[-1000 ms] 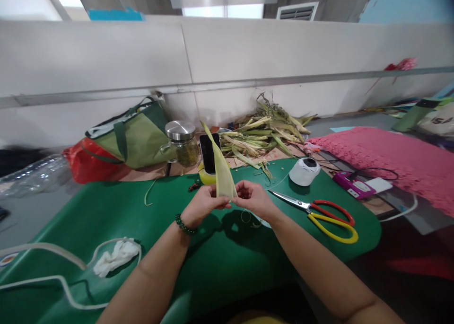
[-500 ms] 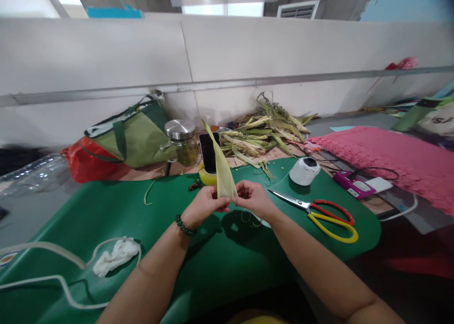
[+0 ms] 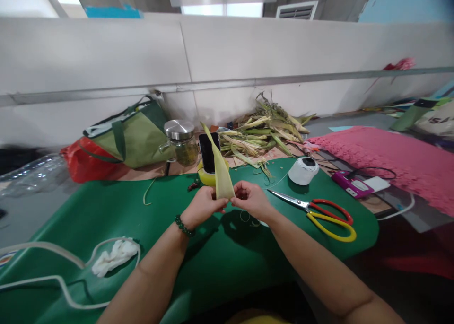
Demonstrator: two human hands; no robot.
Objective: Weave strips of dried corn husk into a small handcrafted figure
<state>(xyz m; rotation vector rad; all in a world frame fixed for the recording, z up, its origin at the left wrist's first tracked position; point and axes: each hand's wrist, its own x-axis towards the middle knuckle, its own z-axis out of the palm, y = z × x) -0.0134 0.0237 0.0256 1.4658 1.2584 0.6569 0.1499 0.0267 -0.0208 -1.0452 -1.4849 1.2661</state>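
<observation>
A pale green corn husk stands upright between my hands, its narrow tip pointing up and its wide end down. My left hand, with a green bead bracelet at the wrist, pinches the lower left of the husk. At the lower right corner, my right hand grips the same edge with thumb and fingertips. Scissors with one red and one yellow handle lie to the right of my right hand. Behind them sits a white spool of thread, from which a thin thread runs left toward my hands.
A heap of husks lies against the wall. A phone leans on a yellow stand behind the husk. To the left are a glass jar, a green bag and crumpled white tissue. Pink cloth and a purple power strip are right.
Both hands stay on the husk's lower edge, which has turned slightly. The whole view has shifted a little; nothing else has visibly moved.
</observation>
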